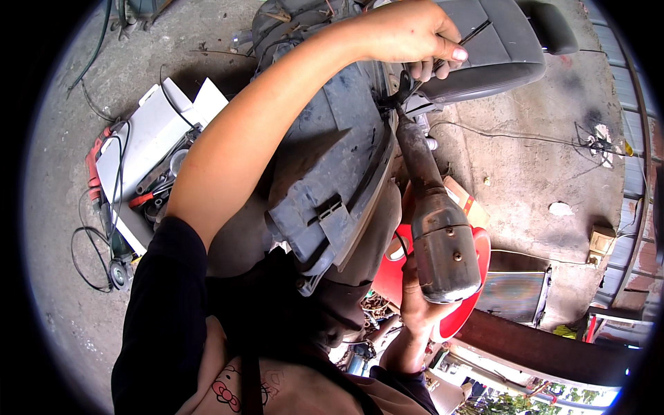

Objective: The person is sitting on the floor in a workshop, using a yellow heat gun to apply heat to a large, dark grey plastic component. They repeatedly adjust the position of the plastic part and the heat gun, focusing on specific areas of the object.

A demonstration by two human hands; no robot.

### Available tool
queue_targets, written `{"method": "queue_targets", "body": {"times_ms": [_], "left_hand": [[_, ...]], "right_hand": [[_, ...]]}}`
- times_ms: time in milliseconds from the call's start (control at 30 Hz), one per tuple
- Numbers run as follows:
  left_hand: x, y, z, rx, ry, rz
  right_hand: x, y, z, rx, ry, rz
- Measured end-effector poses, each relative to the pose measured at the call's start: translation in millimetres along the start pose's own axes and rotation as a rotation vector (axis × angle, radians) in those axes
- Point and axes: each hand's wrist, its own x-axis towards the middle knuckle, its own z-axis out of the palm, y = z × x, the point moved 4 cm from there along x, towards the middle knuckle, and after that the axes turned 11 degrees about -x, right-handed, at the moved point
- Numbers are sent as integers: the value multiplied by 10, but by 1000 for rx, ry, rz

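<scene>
A rusty metal exhaust section with a bulging catalytic converter and a narrower pipe slants down the middle of the view. My right hand is wrapped round its lower end from beneath, part of the fingers hidden behind the metal. At the top, my left hand pinches a thin black strip whose free end sticks out past the fingers. Below those fingers, dark strands cross the pipe's upper end. A dusty dark plastic car panel lies just left of the pipe.
A grey car seat stands at the far right of my left hand. Under the converter is a red round container. An open white box of tools sits left, near an angle grinder. A radiator lies right.
</scene>
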Motion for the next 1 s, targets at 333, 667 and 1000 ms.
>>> {"method": "queue_targets", "body": {"times_ms": [333,667,1000], "left_hand": [[-17,30,-17,8,-4,21],[14,-36,-76,-26,1,53],[-3,18,-164,-118,21,103]], "right_hand": [[-1,41,48,88,1,65],[-5,58,70,78,-8,50],[-108,296,56,142,-118,167]]}}
